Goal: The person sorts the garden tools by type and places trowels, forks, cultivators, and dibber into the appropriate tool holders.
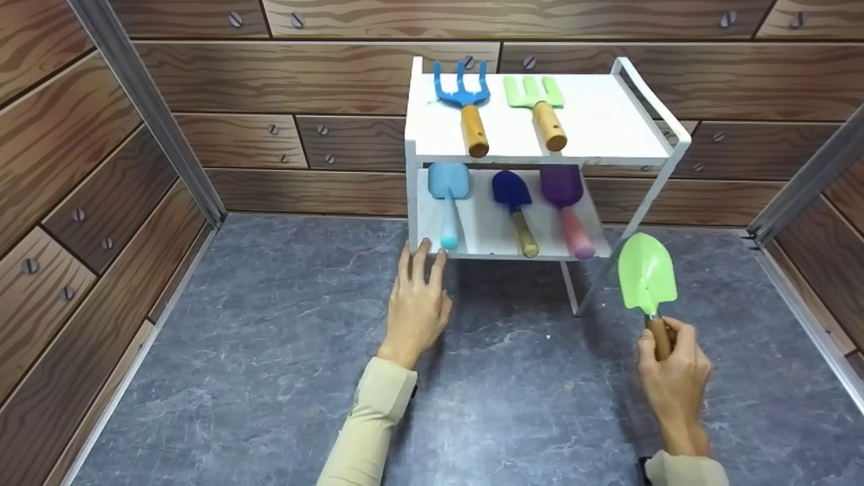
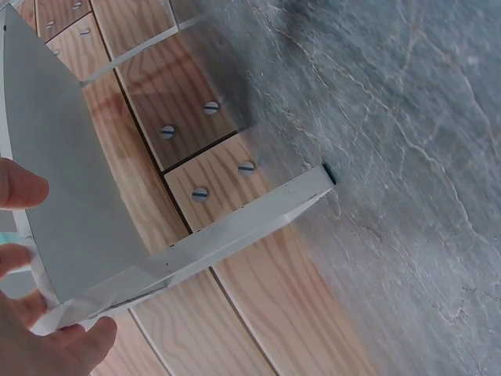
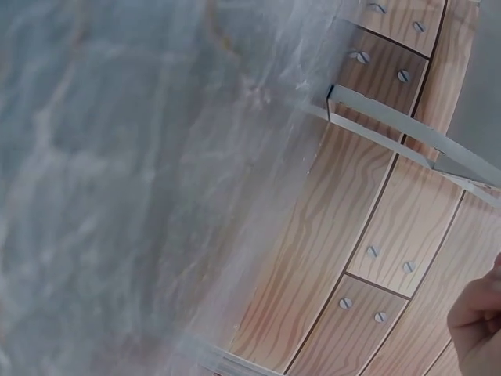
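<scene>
My right hand [image 1: 675, 374] grips the wooden handle of a light green trowel [image 1: 646, 273], blade up, right of a white two-tier rack [image 1: 594, 115]. The right wrist view shows part of this hand at its right edge; the trowel is out of sight there. My left hand [image 1: 417, 307] holds the rack's lower front left corner, fingers around the leg and shelf edge [image 2: 196, 251]. The top shelf bears a blue hand fork [image 1: 472, 125] and a light green hand fork [image 1: 548, 125]. Below lie a light blue trowel [image 1: 449, 182], a dark blue trowel [image 1: 513, 192] and a purple trowel with pink handle [image 1: 563, 192].
The rack stands on a grey marbled floor [image 1: 256, 371] close to a wood-patterned back wall [image 1: 304, 74]. Similar side walls rise at left and right, with metal corner posts [image 1: 152, 108]. A rack leg [image 3: 391, 129] meets the floor in the right wrist view.
</scene>
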`<act>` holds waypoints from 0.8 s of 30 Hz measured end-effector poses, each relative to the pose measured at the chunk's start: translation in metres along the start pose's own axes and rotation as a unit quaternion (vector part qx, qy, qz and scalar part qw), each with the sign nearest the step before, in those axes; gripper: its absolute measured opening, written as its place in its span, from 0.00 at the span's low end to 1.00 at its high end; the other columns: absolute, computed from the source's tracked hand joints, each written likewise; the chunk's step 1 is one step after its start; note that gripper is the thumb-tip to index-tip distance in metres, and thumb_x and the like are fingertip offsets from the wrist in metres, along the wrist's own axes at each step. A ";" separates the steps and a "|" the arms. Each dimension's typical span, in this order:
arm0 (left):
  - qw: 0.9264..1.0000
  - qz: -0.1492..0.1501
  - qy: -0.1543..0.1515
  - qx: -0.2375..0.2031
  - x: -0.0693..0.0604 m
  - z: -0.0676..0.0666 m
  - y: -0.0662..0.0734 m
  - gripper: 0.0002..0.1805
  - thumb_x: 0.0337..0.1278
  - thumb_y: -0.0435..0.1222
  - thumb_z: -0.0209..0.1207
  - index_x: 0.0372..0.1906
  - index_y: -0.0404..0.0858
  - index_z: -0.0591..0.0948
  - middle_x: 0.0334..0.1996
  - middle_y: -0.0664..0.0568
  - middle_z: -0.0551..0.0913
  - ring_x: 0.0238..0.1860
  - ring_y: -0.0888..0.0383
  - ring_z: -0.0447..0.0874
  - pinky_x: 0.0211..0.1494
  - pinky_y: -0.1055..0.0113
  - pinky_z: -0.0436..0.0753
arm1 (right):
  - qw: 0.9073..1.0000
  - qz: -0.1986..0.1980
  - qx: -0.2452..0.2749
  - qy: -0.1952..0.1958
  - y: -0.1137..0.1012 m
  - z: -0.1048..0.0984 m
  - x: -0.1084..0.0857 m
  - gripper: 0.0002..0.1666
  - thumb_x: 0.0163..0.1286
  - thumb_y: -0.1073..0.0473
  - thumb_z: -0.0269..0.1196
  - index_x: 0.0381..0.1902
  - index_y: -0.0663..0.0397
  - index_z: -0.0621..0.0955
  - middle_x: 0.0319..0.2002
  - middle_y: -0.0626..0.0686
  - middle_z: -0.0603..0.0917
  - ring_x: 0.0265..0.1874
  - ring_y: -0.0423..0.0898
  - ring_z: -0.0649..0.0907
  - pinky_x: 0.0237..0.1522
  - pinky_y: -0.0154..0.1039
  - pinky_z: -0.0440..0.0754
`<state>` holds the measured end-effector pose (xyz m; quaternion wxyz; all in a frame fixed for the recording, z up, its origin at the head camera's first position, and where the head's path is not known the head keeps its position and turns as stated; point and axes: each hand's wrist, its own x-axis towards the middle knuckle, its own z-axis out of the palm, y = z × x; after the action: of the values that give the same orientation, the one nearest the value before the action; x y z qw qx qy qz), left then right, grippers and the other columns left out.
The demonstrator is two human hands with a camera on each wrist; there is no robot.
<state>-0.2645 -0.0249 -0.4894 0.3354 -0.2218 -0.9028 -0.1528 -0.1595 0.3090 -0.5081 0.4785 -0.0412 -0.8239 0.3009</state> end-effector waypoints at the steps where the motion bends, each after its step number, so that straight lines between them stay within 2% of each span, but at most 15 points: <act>1: 1.000 0.001 -0.001 0.000 0.000 0.000 0.000 0.35 0.52 0.34 0.70 0.67 0.32 0.73 0.69 0.34 0.65 0.70 0.29 0.62 0.66 0.47 0.76 | 1.000 -0.002 0.002 0.002 -0.001 0.000 0.000 0.17 0.58 0.73 0.64 0.45 0.77 0.80 0.29 0.69 0.83 0.22 0.55 0.76 0.26 0.28 0.66; 6: 1.000 0.002 -0.002 0.001 0.000 0.000 0.000 0.35 0.52 0.33 0.69 0.67 0.32 0.73 0.69 0.34 0.66 0.70 0.29 0.62 0.67 0.47 0.76 | 1.000 -0.008 0.009 0.010 -0.005 0.002 0.004 0.17 0.57 0.74 0.64 0.46 0.77 0.80 0.31 0.70 0.83 0.22 0.57 0.77 0.28 0.27 0.66; 16: 1.000 0.005 0.002 0.000 0.000 -0.001 -0.001 0.34 0.53 0.33 0.68 0.67 0.32 0.73 0.69 0.33 0.66 0.69 0.29 0.63 0.64 0.47 0.78 | 0.999 -0.026 0.021 0.020 -0.012 0.003 0.014 0.18 0.58 0.74 0.64 0.48 0.77 0.80 0.31 0.70 0.83 0.21 0.55 0.76 0.27 0.24 0.66; 24: 1.000 0.006 0.002 -0.003 0.001 -0.002 0.000 0.34 0.53 0.33 0.69 0.67 0.32 0.73 0.69 0.33 0.66 0.69 0.29 0.62 0.65 0.46 0.77 | 0.999 -0.045 0.023 0.018 -0.020 0.004 0.025 0.18 0.61 0.73 0.63 0.48 0.80 0.78 0.33 0.74 0.82 0.23 0.61 0.78 0.28 0.30 0.69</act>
<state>-0.2638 -0.0255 -0.4878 0.3374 -0.2280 -0.9003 -0.1538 -0.1717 0.3000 -0.4802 0.5073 0.0012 -0.8089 0.2971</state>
